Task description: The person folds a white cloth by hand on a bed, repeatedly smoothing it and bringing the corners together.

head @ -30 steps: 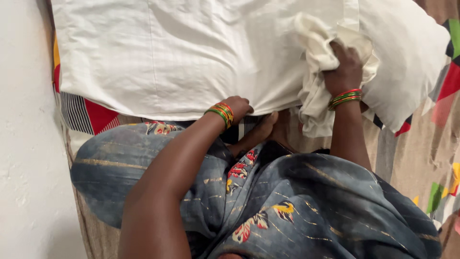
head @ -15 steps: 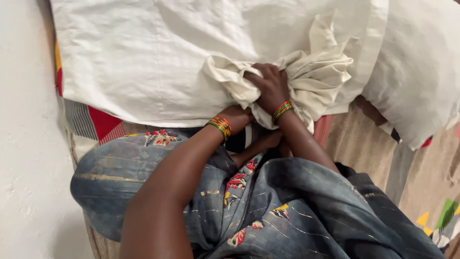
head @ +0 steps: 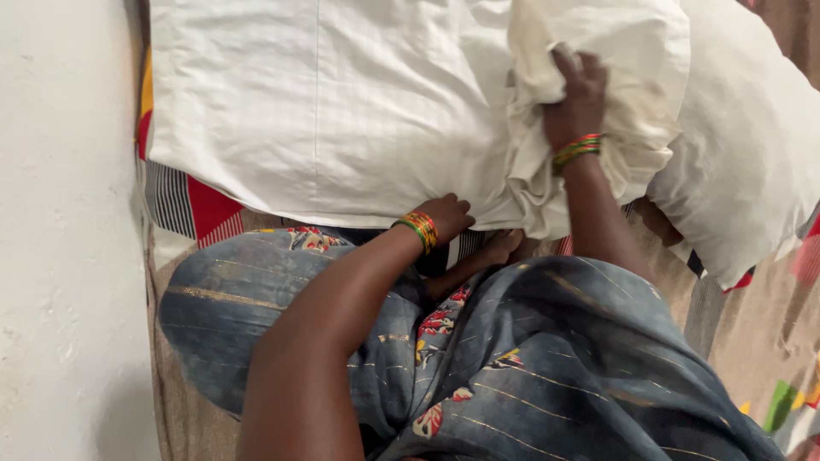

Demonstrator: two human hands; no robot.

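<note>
A white pillow lies across the top of the view on a patterned bed cover. My left hand grips the pillow's near edge, fingers curled under it. My right hand is closed on a bunched cream cloth, a loose pillowcase gathered over the pillow's right end. Both wrists carry red, green and gold bangles. My lap, in blue flowered fabric, fills the lower part of the view, with a bare foot just under the pillow's edge.
A second white pillow lies at the right, partly under the bunched cloth. A white wall runs down the left side. The striped and coloured bed cover shows at the pillow's lower left and far right.
My right hand, still gripping the bunched cloth, has moved from the pillow's near middle up and to the right. The left hand stays on the near edge.
</note>
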